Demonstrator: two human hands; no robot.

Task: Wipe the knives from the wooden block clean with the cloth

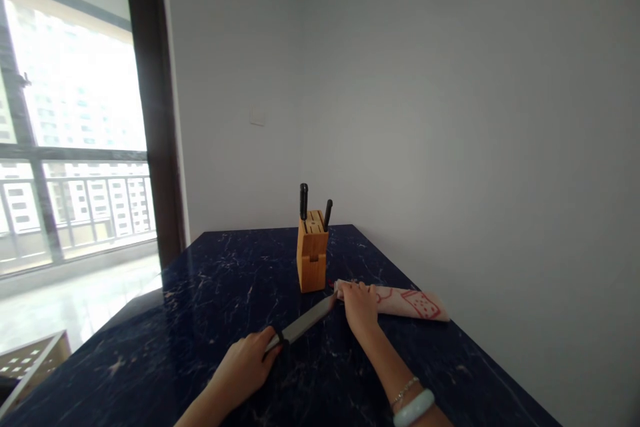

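My left hand is closed around the handle of a kitchen knife, whose broad blade points away to the right. The blade's tip meets the near end of a rolled white cloth with red print. My right hand rests over that end of the cloth with its fingers curled down on it. Its fingertips are partly hidden, and a pale bangle and a thin bracelet circle the wrist. Just beyond the hands stands a wooden knife block, with black-handled knives in its slots.
Everything lies on a dark blue marbled table. Its right side runs along a grey wall. To the left are a dark door frame, a bright window and, low down, a perforated crate.
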